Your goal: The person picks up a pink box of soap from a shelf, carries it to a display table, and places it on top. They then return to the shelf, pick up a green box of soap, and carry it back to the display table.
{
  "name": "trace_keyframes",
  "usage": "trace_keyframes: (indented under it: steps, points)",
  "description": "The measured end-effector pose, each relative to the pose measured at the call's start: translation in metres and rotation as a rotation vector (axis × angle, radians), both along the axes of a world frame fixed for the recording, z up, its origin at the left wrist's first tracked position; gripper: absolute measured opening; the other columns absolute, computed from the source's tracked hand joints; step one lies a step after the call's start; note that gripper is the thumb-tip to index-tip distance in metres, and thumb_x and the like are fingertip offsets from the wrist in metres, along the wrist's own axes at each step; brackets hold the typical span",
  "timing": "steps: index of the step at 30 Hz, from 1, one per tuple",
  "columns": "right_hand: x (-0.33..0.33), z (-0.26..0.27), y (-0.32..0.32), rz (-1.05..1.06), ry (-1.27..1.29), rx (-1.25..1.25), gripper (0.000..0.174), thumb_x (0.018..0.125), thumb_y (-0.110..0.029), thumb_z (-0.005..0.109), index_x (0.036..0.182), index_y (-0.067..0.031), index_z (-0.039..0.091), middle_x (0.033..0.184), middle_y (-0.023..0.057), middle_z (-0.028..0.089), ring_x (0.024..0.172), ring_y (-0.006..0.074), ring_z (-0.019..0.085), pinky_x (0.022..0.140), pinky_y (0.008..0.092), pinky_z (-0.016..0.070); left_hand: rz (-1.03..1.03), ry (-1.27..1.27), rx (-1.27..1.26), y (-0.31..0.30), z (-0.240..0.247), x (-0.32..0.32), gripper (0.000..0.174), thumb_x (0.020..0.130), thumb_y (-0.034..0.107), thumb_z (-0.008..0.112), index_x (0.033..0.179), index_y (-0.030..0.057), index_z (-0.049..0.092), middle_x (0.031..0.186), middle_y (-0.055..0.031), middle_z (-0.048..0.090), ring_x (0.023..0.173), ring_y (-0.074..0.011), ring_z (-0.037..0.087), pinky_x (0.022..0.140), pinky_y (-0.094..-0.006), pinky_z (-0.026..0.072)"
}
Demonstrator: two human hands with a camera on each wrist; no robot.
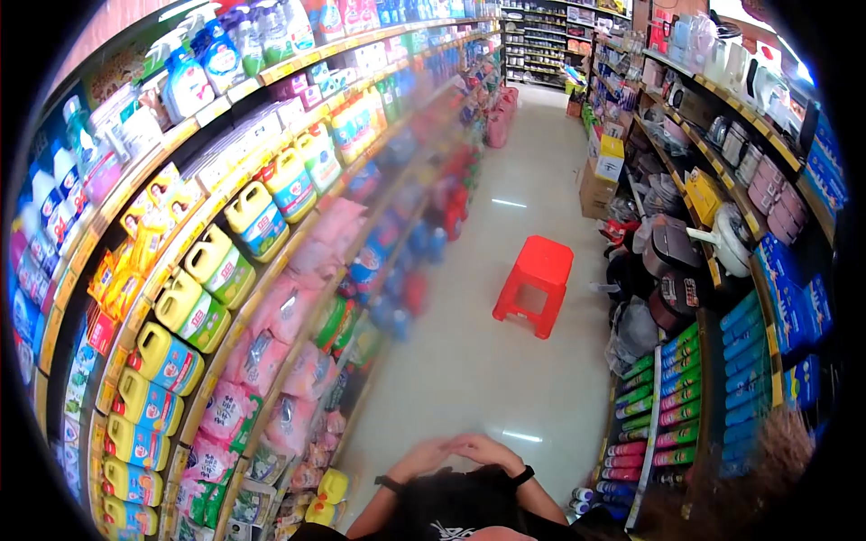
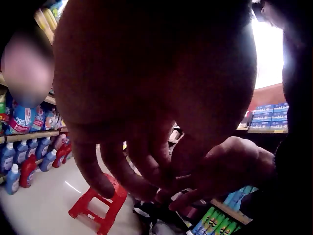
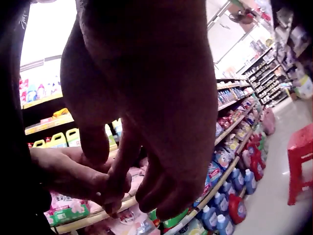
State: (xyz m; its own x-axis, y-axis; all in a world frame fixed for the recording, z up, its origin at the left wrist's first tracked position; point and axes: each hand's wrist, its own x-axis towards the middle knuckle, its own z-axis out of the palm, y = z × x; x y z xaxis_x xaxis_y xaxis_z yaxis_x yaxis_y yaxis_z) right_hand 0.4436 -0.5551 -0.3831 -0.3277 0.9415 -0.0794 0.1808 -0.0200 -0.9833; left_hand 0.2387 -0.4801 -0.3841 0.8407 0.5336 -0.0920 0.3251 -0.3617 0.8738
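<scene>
At the bottom of the head view, the left hand (image 1: 424, 458) and right hand (image 1: 483, 448) meet at the fingertips in front of a black shirt. The left wrist view shows the left hand (image 2: 146, 112) large and dark, its fingers loosely bent, and the right hand (image 2: 234, 159) touching its fingertips. Seen from the right wrist, the right hand (image 3: 151, 112) has hanging, bent fingers, and the left hand (image 3: 73, 171) meets them. No object shows in either hand. A red stool (image 1: 538, 270) stands on the floor ahead of them.
Shelves on the left hold yellow jugs (image 1: 194, 311), pink bags (image 1: 230, 410) and blue bottles (image 3: 222, 203). Right-hand shelves carry spray cans (image 1: 678, 388), a white pan (image 1: 732, 239) and boxed goods. Between them runs a pale floor aisle (image 1: 433, 361), with a carton (image 1: 595, 191) at its right edge.
</scene>
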Motion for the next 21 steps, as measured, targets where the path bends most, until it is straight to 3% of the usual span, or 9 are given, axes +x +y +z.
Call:
trace_keyframes:
  steps: [3, 6, 12, 15, 18, 21]
  points:
    - [0.038, 0.007, 0.027, -0.037, -0.058, -0.054, 0.024, 0.098, -0.017, 0.059, 0.116, -0.0044, 0.069, 0.121, 0.0100, 0.067, 0.110, 0.0218, 0.062, 0.096, 0.0335, 0.0473, -0.030, 0.069, 0.051, 0.031, -0.001, 0.039, 0.031, 0.097, 0.017, 0.057, 0.123, 0.0009, 0.062, 0.115, -0.0200, 0.067, 0.101, -0.0330, 0.065, 0.089, -0.0382, 0.0499]
    - [0.069, 0.012, 0.049, -0.084, 0.109, -0.110, 0.021, 0.098, -0.017, 0.061, 0.111, -0.0033, 0.070, 0.117, 0.0091, 0.068, 0.107, 0.0203, 0.061, 0.095, 0.0319, 0.0473, -0.049, -0.005, 0.002, 0.053, 0.008, 0.071, 0.036, 0.101, 0.028, 0.050, 0.120, -0.0002, 0.061, 0.116, -0.0235, 0.064, 0.108, -0.0417, 0.059, 0.093, -0.0445, 0.0472]
    - [0.107, -0.050, 0.077, -0.096, 0.091, -0.103, 0.018, 0.098, -0.016, 0.062, 0.104, -0.0022, 0.071, 0.112, 0.0083, 0.068, 0.102, 0.0170, 0.061, 0.090, 0.0308, 0.0484, -0.040, 0.099, -0.030, 0.082, 0.015, 0.109, 0.033, 0.099, 0.027, 0.055, 0.115, -0.0009, 0.063, 0.104, -0.0218, 0.067, 0.098, -0.0388, 0.063, 0.088, -0.0439, 0.0483]
    - [0.113, -0.044, 0.099, -0.094, 0.060, -0.233, 0.018, 0.097, -0.017, 0.063, 0.105, -0.0027, 0.071, 0.109, 0.0080, 0.068, 0.100, 0.0161, 0.062, 0.088, 0.0308, 0.0492, -0.106, 0.143, -0.142, 0.110, -0.010, 0.115, 0.034, 0.096, 0.017, 0.056, 0.128, 0.0065, 0.061, 0.112, -0.0196, 0.068, 0.099, -0.0318, 0.066, 0.087, -0.0406, 0.0514]
    - [0.120, -0.042, 0.126, -0.102, 0.068, -0.257, 0.021, 0.096, -0.019, 0.064, 0.108, -0.0029, 0.069, 0.106, 0.0076, 0.069, 0.098, 0.0160, 0.063, 0.087, 0.0306, 0.0498, -0.097, 0.095, -0.019, 0.136, -0.012, 0.125, 0.033, 0.097, 0.018, 0.055, 0.127, 0.0060, 0.061, 0.112, -0.0186, 0.068, 0.098, -0.0306, 0.066, 0.089, -0.0399, 0.0508]
    - [0.130, -0.048, 0.162, -0.096, -0.063, -0.332, 0.025, 0.096, -0.021, 0.064, 0.112, -0.0025, 0.067, 0.104, 0.0074, 0.069, 0.095, 0.0153, 0.063, 0.086, 0.0301, 0.0501, -0.063, -0.033, -0.126, 0.167, -0.020, 0.137, 0.033, 0.098, 0.018, 0.055, 0.127, 0.0051, 0.060, 0.114, -0.0185, 0.067, 0.102, -0.0310, 0.065, 0.092, -0.0395, 0.0497]
